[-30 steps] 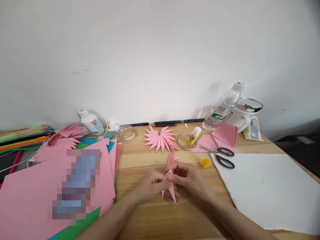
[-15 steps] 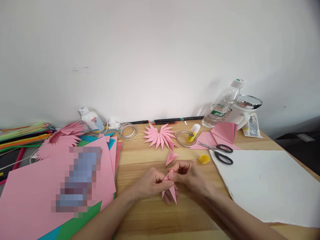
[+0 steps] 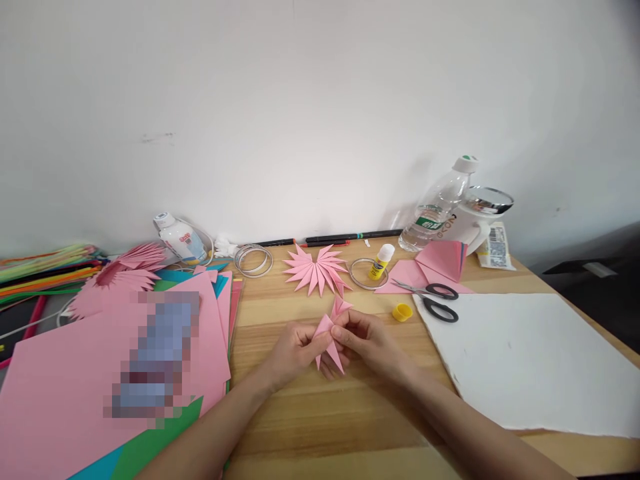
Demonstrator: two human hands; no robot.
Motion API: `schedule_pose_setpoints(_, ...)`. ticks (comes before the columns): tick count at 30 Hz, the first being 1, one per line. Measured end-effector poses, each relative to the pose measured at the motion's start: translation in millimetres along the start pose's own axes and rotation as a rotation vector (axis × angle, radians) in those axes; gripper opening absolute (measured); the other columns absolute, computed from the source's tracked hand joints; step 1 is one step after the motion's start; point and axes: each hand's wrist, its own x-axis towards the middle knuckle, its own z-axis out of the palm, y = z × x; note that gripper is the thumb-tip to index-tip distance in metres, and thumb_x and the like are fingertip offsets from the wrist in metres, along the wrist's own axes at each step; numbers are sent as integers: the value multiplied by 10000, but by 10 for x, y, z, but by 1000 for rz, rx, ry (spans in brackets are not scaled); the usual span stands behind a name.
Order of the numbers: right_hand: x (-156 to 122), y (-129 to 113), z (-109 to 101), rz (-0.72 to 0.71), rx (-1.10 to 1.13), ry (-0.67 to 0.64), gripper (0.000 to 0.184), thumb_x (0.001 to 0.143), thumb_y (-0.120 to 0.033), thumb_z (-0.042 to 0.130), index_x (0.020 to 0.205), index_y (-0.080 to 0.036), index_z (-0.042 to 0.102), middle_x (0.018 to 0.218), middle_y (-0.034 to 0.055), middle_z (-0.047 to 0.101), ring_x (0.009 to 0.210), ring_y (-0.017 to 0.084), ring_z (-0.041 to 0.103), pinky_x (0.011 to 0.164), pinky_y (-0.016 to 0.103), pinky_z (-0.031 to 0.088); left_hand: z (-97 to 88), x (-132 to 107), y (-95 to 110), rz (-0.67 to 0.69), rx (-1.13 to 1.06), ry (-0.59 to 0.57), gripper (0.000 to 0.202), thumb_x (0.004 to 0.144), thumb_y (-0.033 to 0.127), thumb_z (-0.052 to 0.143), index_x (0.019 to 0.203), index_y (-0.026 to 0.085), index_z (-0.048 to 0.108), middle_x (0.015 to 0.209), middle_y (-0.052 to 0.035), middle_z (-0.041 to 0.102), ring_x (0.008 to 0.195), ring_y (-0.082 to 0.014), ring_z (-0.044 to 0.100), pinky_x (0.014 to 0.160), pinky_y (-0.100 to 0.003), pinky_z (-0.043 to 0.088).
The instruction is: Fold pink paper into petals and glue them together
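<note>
Between my two hands is a folded pink paper piece [image 3: 333,355], its two points hanging downward. My left hand [image 3: 295,353] pinches it from the left, thumb in front and fingers behind. From the right, my right hand [image 3: 367,340] grips its edge between thumb and fingers. Just beyond my fingers lies another folded pink paper piece [image 3: 341,306], partly hidden by my hands. Farther back, a fan of joined pink paper points [image 3: 315,268] rests on the wooden table [image 3: 280,427].
An uncapped-looking glue stick [image 3: 382,261] stands by a tape ring, its yellow cap [image 3: 402,312] nearby. Black-handled scissors [image 3: 440,302] lie beside a white board [image 3: 530,360]. Pink paper sheets [image 3: 65,380] cover the left side. A water bottle [image 3: 435,210] and mug [image 3: 475,223] stand at back right.
Both hands have moved slightly up the table with the folded pink paper, closer to the loose folded piece. My right thumb now presses lower on the paper.
</note>
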Motion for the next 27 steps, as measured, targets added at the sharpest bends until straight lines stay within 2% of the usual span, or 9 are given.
schedule_pose_setpoints(4,1,-20,-9,26,-38,19,404,709,-547,617,659,-167,490,548,-31,507,461,81,437,464,227,332,5,13,-25,-10,-19,47,472,736,543,542,647,101,681,602,-101,683,538,-186,640,531,-265,504)
schedule_pose_setpoints(7,15,-32,-9,26,-116,76,388,722,-538,605,662,-167,508,595,-15,528,508,94,459,488,232,347,-7,18,-29,29,-24,155,373,715,474,605,720,112,693,661,-75,699,538,-165,626,536,-248,486)
schedule_pose_setpoints(10,27,-1,-3,-39,-218,130,358,723,-498,622,631,-165,527,636,3,536,572,114,488,532,243,374,-35,27,-43,68,-62,235,280,669,387,679,781,131,705,729,-50,711,642,-170,640,603,-237,480)
schedule_pose_setpoints(14,15,34,-3,-146,-268,211,287,746,-452,617,696,-175,560,702,17,563,619,133,509,556,249,392,-79,51,-91,62,-144,257,240,653,345,704,737,120,707,731,-63,709,666,-175,630,608,-241,479)
schedule_pose_setpoints(16,4,6,-19,-220,-266,302,262,775,-436,588,718,-182,560,689,9,547,585,120,482,532,240,376,-102,65,-103,70,-214,327,250,655,346,706,746,113,703,747,-75,707,658,-173,626,579,-241,480)
schedule_pose_setpoints(19,-2,-88,-79,-333,-233,527,262,812,-435,541,713,-192,534,615,-13,503,525,105,427,497,233,347,-132,81,-88,75,-331,455,294,632,367,722,761,105,695,749,-89,703,631,-179,631,540,-254,490)
schedule_pose_setpoints(22,-2,-210,-180,-412,-184,709,317,844,-450,482,659,-193,494,609,-13,498,518,98,412,490,231,337,-150,90,-65,59,-397,530,335,599,370,744,792,102,689,733,-90,701,625,-196,647,536,-272,504)
schedule_pose_setpoints(25,-18,-341,-314,-414,-220,777,357,848,-461,463,629,-183,501,627,1,509,524,95,417,493,233,344,-151,92,-59,55,-411,549,351,592,372,747,803,99,683,742,-92,702,636,-204,657,535,-274,509)
schedule_pose_setpoints(27,-44,-414,-426,-359,-358,727,296,797,-448,546,686,-174,554,678,18,552,551,106,458,514,245,374,-146,89,-61,56,-405,543,348,602,376,739,800,97,679,751,-95,703,633,-201,656,530,-271,508)
